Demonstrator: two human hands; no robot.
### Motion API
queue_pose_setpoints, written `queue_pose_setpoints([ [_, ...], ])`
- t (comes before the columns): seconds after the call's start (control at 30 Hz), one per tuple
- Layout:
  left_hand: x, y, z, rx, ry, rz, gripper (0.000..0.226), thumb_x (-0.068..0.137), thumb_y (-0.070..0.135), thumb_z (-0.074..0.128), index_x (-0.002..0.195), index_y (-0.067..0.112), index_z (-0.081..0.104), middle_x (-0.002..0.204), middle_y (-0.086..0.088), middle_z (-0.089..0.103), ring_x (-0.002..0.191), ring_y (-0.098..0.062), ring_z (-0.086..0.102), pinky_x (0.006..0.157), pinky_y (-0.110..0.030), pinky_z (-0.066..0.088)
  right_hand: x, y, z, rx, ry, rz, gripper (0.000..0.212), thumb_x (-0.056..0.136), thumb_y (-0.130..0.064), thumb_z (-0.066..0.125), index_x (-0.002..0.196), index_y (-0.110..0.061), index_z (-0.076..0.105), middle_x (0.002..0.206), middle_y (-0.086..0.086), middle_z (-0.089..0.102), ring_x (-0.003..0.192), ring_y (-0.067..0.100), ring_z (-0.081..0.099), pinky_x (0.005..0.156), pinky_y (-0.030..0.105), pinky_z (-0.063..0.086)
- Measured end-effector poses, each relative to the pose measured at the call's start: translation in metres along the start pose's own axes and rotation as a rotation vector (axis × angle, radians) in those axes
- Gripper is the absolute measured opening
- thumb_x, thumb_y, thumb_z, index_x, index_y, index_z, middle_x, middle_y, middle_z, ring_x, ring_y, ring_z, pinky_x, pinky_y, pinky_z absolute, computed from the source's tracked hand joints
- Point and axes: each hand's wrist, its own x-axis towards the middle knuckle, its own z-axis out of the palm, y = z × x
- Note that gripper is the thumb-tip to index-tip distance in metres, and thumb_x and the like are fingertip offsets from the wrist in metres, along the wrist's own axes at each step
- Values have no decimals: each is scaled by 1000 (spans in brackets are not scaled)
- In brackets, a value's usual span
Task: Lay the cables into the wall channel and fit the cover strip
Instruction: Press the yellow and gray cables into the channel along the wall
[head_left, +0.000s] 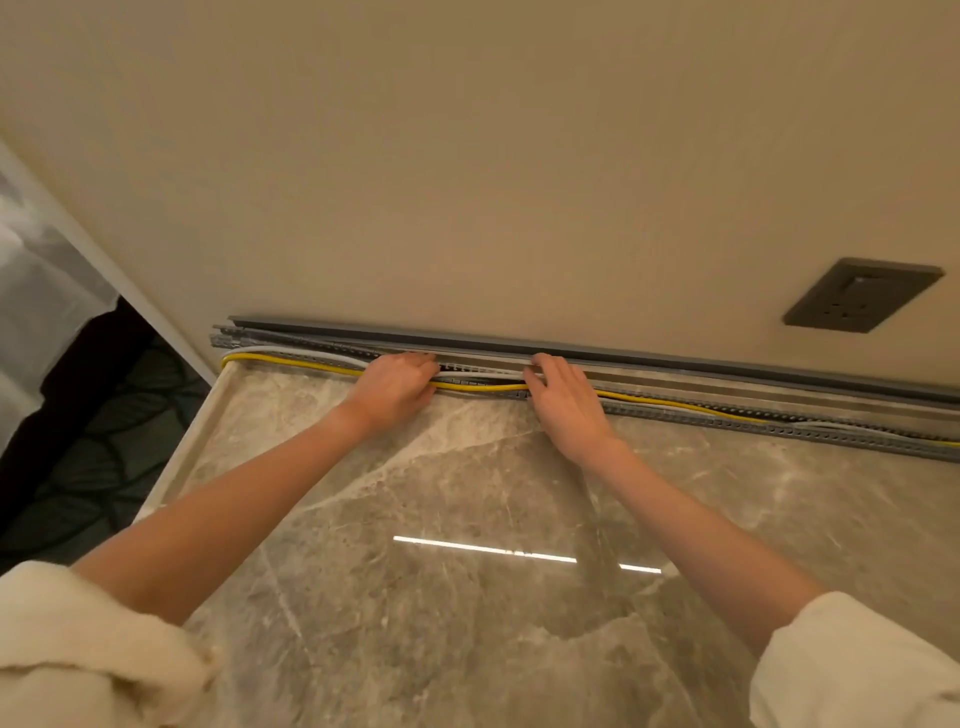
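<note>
Marble countertop (467, 519): both hands (397, 387) (563, 397) press cables (483, 382) into channel (675, 410).

Person's body as seen from the head camera. Two bare forearms enter from the lower edge of the frame, each ending in a bare hand: left hand (395, 387), right hand (566, 402). No rings, watch or gloves are visible. Left sleeve (88, 649): cream, thick, fleecy fabric, pushed up in bulky folds toward the elbow. Right sleeve (857, 670): cream to off-white, smoother in surface, likewise pushed up to the elbow, its cuff edge forming a rounded rim.
</note>
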Motion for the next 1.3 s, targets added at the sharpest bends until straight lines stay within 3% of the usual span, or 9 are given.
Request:
queue_pose_setpoints([
  [0.13,9,-2,-2,-16,-34,-40,13,85,18,51,86,7,58,87,-16,70,79,-36,64,60,-37,43,5,3,3,44,13,19,50,80,0,67,127,0,49,122,15,50,109,30,49,85,35,46],
  [0.27,20,-10,-15,-51,-49,-3,13,84,15,55,92,6,61,73,-16,70,69,-37,64,59,-35,42,10,1,2,175,32,68,24,86,-6,63,109,-2,56,106,9,52,84,24,56,65,33,47],
  [0.4,27,-14,-13,-95,-6,-37,11,88,17,59,90,10,68,84,-10,74,80,-32,67,66,-34,46,9,-1,2,185,25,108,24,84,-6,67,107,-6,62,103,8,54,78,22,59,63,32,50],
  [0.53,20,-13,-1,-136,125,-90,15,88,18,62,94,14,75,99,-4,76,94,-27,69,73,-34,52,8,-2,1,115,22,76,14,87,-5,61,101,-5,64,91,7,53,75,22,52,56,29,34],
  [0.63,11,-14,4,-189,157,-34,18,88,9,59,98,9,74,105,-8,75,99,-28,68,78,-42,56,8,-3,-1,65,28,59,12,87,-3,59,98,-3,64,91,9,57,79,25,55,57,29,30],
  [0.77,1,-22,4,-289,163,-1,22,86,-5,56,99,1,72,118,-17,68,108,-32,64,94,-42,51,1,-6,-1,43,35,43,12,80,0,64,91,-1,69,89,11,62,82,28,58,59,32,40],
  [0.97,-10,-32,9,-225,246,-67,16,88,4,58,97,2,72,113,-19,66,106,-35,61,92,-45,51,2,-9,-3,67,-14,71,22,81,3,57,101,-3,65,99,11,66,98,28,55,74,36,48],
  [1.13,-18,-36,10,-88,191,14,26,87,11,58,112,6,66,131,-21,55,120,-37,52,102,-48,41,11,-17,-12,124,6,82,15,85,-3,54,97,-4,63,95,11,61,87,29,60,64,34,45],
  [1.3,-45,-63,-5,-123,192,-48,42,83,9,64,124,8,57,136,-21,50,125,-37,48,104,-50,39,35,-43,-21,168,37,-97,22,85,-3,57,106,-5,62,100,9,57,90,26,56,66,33,45],
])
